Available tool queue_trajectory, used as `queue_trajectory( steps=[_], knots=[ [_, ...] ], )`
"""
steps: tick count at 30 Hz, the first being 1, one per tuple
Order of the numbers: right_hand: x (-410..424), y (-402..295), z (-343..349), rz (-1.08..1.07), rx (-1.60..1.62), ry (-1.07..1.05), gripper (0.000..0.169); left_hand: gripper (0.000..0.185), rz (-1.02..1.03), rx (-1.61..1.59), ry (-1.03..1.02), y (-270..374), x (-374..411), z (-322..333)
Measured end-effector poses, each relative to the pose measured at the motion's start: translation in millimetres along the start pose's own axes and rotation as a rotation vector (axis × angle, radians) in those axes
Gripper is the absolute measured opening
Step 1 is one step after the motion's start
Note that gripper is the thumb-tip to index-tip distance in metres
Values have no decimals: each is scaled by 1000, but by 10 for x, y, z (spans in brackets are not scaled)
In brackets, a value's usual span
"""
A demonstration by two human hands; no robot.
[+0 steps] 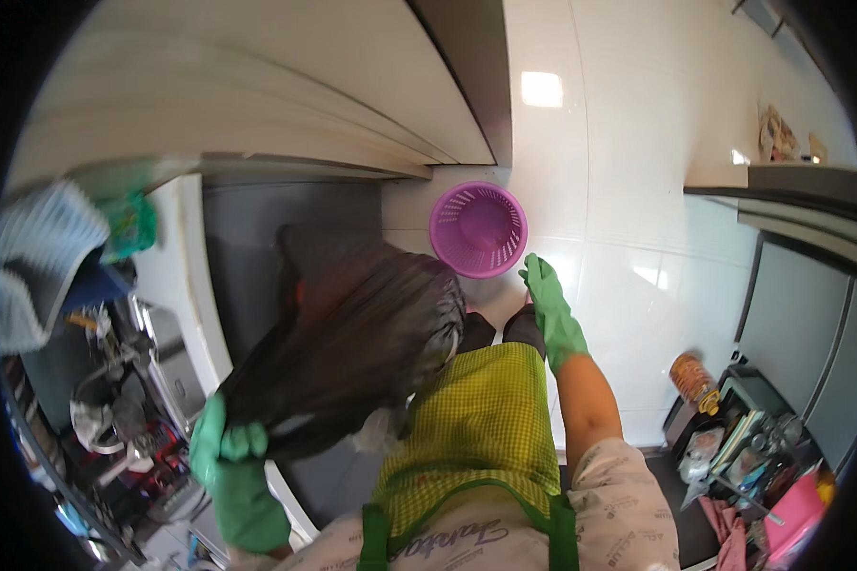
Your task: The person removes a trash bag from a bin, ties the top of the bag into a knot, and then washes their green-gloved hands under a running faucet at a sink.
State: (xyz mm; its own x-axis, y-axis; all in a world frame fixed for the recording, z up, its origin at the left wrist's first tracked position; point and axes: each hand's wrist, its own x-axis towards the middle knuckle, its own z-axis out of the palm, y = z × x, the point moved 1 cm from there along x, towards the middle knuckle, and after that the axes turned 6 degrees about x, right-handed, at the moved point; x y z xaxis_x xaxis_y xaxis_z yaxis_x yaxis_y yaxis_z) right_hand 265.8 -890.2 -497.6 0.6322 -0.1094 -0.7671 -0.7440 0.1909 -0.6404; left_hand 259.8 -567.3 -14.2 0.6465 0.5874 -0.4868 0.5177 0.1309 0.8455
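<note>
My left hand (223, 446), in a green rubber glove, grips one end of a black plastic bag (364, 335). The bag looks bulky and slightly blurred, and it hangs across to the left of my apron (485, 421). Its gathered side comes close to a purple perforated plastic basket (478, 228) on the floor. My right hand (546, 300), gloved in green too, hangs just below the basket's right side with its fingers together. I see nothing in that hand. What the bag contains is hidden.
Pale glossy tiles (614, 300) cover the floor. Cabinet doors (293, 86) stand along the upper left. A cluttered counter with a sink (178, 371) is at left. On the right, a bottle with a yellow cap (693, 382) stands among assorted kitchen things beside a grey-doored cabinet (793, 307).
</note>
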Motion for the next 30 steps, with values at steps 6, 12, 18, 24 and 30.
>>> queue_trajectory(
  steps=[6,12,18,24,30],
  knots=[
    [-2792,-2296,126,-482,9,-467,46,31,259,214,-344,93,-452,318],
    [-3815,-3351,478,-1117,-544,-679,97,53,731,453,-688,356,-961,338],
    [-3911,-3605,632,-1046,-1171,-710,82,49,778,158,-887,589,-1259,434],
    [-3460,-3251,-78,-1343,-681,-550,29,47,495,-8,-924,528,-1242,574],
    [-2990,-2935,-896,-631,768,-281,40,32,4,88,-704,361,-1000,416]
  ],
)
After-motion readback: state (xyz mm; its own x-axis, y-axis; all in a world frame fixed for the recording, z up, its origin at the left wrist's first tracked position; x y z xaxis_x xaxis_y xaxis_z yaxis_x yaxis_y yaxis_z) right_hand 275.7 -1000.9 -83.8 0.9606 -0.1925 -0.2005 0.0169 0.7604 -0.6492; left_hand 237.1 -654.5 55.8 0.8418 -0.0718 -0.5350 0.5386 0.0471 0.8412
